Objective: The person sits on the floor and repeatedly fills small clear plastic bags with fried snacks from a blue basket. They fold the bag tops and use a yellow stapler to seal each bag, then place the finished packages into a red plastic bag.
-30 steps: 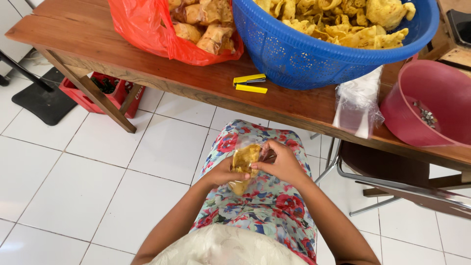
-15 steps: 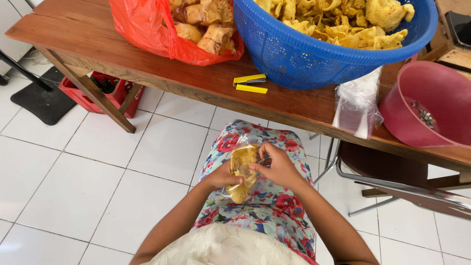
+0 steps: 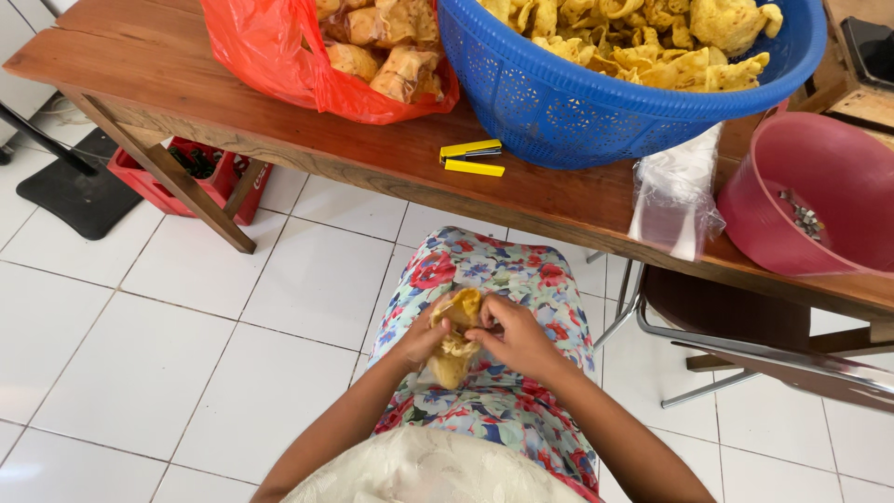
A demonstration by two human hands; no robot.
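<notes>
Holding a small clear bag of yellow crackers (image 3: 453,340) over our lap, we are cupping it with the left hand (image 3: 421,340) while the right hand (image 3: 515,338) fingers are pinching its top; squeezing harder is risking crushed crackers or spilling.

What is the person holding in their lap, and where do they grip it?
A small clear bag of yellow chips: the left hand cups its side, the right hand pinches its top with the fingers.

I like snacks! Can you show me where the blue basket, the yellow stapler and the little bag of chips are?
blue basket (image 3: 559,112), head view, front wall.
yellow stapler (image 3: 472,158), head view, its middle.
little bag of chips (image 3: 453,359), head view, lower half, between both hands.
</notes>
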